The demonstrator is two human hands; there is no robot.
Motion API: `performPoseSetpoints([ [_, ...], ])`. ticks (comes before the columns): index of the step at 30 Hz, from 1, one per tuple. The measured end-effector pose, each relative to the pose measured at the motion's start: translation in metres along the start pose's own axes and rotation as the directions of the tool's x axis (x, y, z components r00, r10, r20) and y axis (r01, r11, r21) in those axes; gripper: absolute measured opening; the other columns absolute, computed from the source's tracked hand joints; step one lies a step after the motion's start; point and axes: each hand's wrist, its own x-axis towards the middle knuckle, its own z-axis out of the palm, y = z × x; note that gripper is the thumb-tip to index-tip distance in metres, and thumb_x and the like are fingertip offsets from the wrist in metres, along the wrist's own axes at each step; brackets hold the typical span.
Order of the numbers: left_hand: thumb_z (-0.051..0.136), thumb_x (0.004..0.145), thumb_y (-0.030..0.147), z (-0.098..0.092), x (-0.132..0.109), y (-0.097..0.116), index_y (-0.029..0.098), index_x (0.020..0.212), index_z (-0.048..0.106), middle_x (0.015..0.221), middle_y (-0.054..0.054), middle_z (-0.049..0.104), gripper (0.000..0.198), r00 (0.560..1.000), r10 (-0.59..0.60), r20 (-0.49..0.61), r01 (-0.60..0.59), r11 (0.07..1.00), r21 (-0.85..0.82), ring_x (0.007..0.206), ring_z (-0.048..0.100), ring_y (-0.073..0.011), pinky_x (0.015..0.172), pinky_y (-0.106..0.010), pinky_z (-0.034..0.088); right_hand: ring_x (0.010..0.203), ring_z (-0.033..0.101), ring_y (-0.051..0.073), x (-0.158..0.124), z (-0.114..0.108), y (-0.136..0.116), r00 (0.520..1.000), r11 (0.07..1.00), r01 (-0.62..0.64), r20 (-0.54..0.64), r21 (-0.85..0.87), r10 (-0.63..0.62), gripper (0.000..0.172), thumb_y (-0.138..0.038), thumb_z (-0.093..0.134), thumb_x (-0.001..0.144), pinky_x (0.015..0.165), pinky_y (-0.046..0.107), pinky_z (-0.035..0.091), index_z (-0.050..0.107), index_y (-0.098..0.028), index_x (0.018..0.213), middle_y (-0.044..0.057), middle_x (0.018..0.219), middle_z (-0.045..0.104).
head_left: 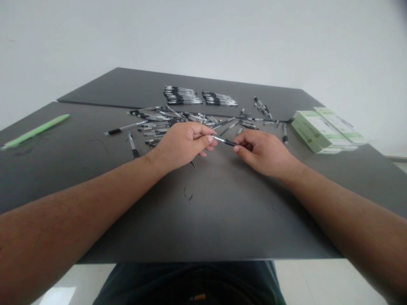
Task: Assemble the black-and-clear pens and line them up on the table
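Observation:
Between my two hands a pen with a clear barrel and a black grip is held nearly level above the table. The fingers of my left hand pinch its clear end. My right hand is closed on the black end, with thumb and forefinger together. Behind my hands lies a loose heap of similar pens, partly hidden by my left hand. A thin dark piece with a small tip shows just below my left hand.
Two neat stacks of pens, a left stack and a right stack, lie at the back. Green and white boxes stand at the right. A long green stick-like object lies at the left. Loose parts are scattered at the back right.

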Motion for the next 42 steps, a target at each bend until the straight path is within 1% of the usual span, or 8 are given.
performPoseSetpoints([
  [4,0.076,0.102,0.029,-0.001,-0.002,0.003,0.017,0.112,0.088,0.099,-0.009,0.092,0.020,0.999,0.026,0.018,-0.028,0.996,0.083,0.079,0.085,-0.0196,0.072,-0.030,0.073,0.078,0.067,0.023,0.000,-0.001,-0.001,1.000,1.000,0.014,0.001,-0.015,-0.014,0.014,-0.031,0.068,0.099,0.076,0.035,0.048,0.080,-0.024,0.099,0.005,0.090,0.080],
  [8,0.075,0.102,0.029,-0.003,-0.002,0.006,0.017,0.111,0.090,0.099,-0.009,0.092,0.021,0.999,0.037,0.026,-0.040,0.992,0.123,0.076,0.084,-0.0186,0.073,-0.030,0.073,0.083,0.070,0.025,-0.001,-0.001,0.001,0.999,0.999,0.029,-0.018,-0.039,-0.030,0.015,-0.031,0.069,0.101,0.079,0.035,0.049,0.082,-0.025,0.103,0.006,0.095,0.082],
  [11,0.077,0.101,0.028,-0.004,-0.002,0.005,0.018,0.113,0.090,0.099,-0.008,0.092,0.021,0.999,0.030,0.030,-0.033,0.993,0.117,0.074,0.084,-0.0178,0.074,-0.030,0.073,0.087,0.071,0.026,-0.001,-0.001,0.003,0.999,0.997,0.045,-0.021,-0.058,-0.046,0.015,-0.031,0.069,0.101,0.081,0.036,0.049,0.082,-0.025,0.103,0.006,0.096,0.083],
  [21,0.082,0.100,0.028,0.001,-0.002,0.000,0.017,0.111,0.089,0.097,-0.009,0.091,0.017,1.000,-0.006,0.031,0.007,1.000,-0.017,0.074,0.084,-0.0185,0.073,-0.032,0.074,0.089,0.071,0.028,-0.001,-0.001,0.005,0.997,0.994,0.068,-0.041,-0.080,-0.072,0.017,-0.033,0.067,0.102,0.085,0.039,0.051,0.082,-0.025,0.104,0.008,0.098,0.083],
  [26,0.080,0.099,0.030,0.002,-0.003,0.002,0.018,0.112,0.089,0.098,-0.008,0.091,0.019,1.000,0.010,0.015,-0.011,0.999,0.036,0.074,0.084,-0.0187,0.072,-0.031,0.074,0.090,0.071,0.028,-0.001,-0.002,0.003,0.997,0.994,0.061,-0.045,-0.087,-0.065,0.017,-0.033,0.067,0.101,0.085,0.039,0.052,0.082,-0.025,0.104,0.008,0.098,0.083],
  [30,0.077,0.101,0.032,0.000,-0.004,0.006,0.019,0.115,0.089,0.099,-0.008,0.092,0.022,0.999,0.052,0.002,-0.052,0.994,0.096,0.077,0.085,-0.0194,0.070,-0.030,0.072,0.086,0.070,0.026,-0.001,-0.002,-0.002,0.998,0.997,0.034,-0.045,-0.070,-0.038,0.018,-0.033,0.068,0.101,0.083,0.038,0.052,0.083,-0.025,0.106,0.007,0.097,0.083],
  [35,0.074,0.102,0.027,-0.004,-0.003,0.008,0.019,0.116,0.087,0.097,-0.007,0.091,0.020,0.996,0.088,-0.029,-0.081,0.981,0.174,0.077,0.084,-0.0189,0.069,-0.028,0.070,0.084,0.071,0.025,-0.001,-0.003,-0.001,0.999,0.999,0.029,-0.038,-0.024,-0.030,0.019,-0.031,0.067,0.100,0.081,0.036,0.052,0.083,-0.024,0.106,0.006,0.097,0.083],
  [42,0.068,0.104,0.028,-0.015,0.006,0.004,0.018,0.117,0.080,0.098,-0.010,0.089,0.021,0.985,0.026,-0.170,-0.001,0.990,0.144,0.074,0.082,-0.0193,0.063,-0.028,0.066,0.081,0.072,0.024,0.002,-0.004,0.008,0.997,0.999,-0.040,-0.072,-0.013,0.039,0.023,-0.028,0.068,0.097,0.081,0.036,0.054,0.086,-0.024,0.111,0.006,0.096,0.085],
])
